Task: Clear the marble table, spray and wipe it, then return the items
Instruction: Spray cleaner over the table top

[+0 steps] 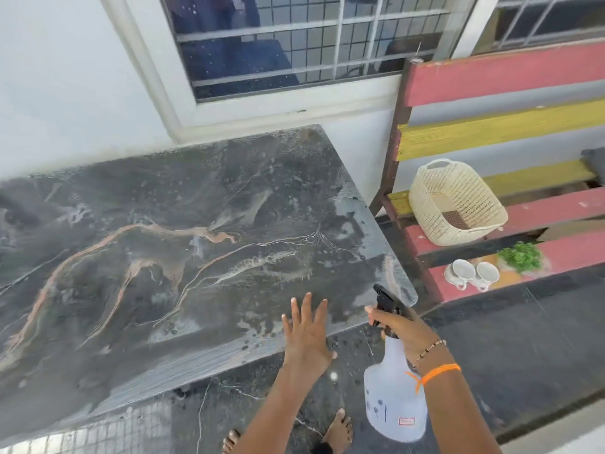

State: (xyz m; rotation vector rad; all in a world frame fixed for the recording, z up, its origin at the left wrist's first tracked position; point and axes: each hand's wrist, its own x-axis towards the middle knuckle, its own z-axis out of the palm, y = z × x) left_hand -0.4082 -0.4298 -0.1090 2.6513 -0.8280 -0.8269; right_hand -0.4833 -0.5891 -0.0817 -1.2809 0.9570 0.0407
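The dark marble table (183, 244) with pale and orange veins fills the left and middle of the view; its top is bare and speckled with wet droplets. My right hand (404, 329) grips a white spray bottle (394, 398) by its black trigger head, held upright off the table's near right corner, nozzle pointing toward the table. My left hand (306, 332) is flat and spread at the table's near edge, holding nothing.
A red and yellow slatted bench (510, 129) stands right of the table. On it sit a cream woven basket (458, 204), two white cups (473, 273) and a small green plant (520, 257). A barred window (294, 44) is behind. My bare feet are on the dark floor.
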